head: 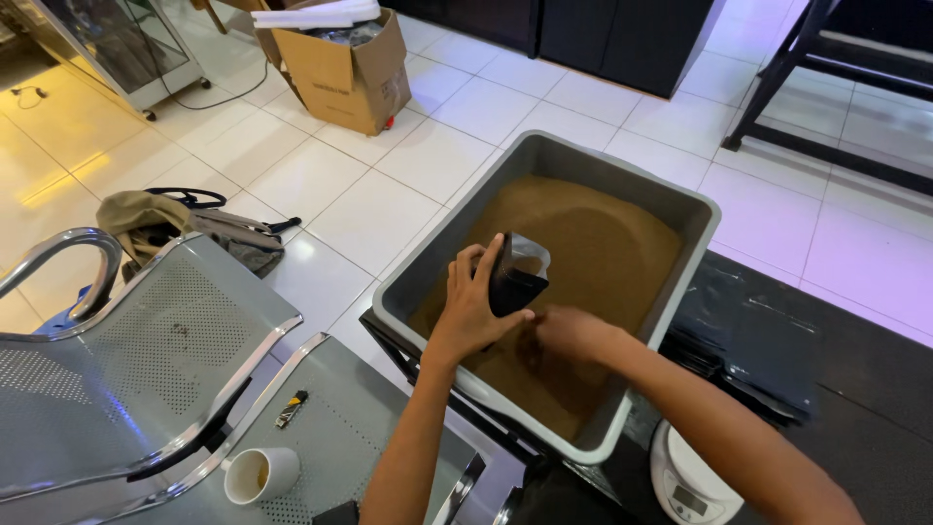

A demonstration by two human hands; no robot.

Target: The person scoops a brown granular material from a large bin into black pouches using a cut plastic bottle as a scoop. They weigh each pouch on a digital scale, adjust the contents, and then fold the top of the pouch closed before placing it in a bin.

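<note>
Left hand (473, 303) grips a small dark pouch (515, 275), mouth up, over brown powder (593, 243) in the gray tub (702, 216). Right hand (571, 332) is dug into the powder at 4 o'clock of the pouch; grip can't be told. Pouch looks thin, floppy, probably slick: hold by side edges. Scale (686, 484) at 5 o'clock, cup (260, 474) and lighter (292, 408) at 8 o'clock, approx. clear of hands.

I see bright, even daylight from the far left glaring off the glossy white tiled floor (321, 175); soft shadows, sharp focus, slight wide-angle bending at edges.
</note>
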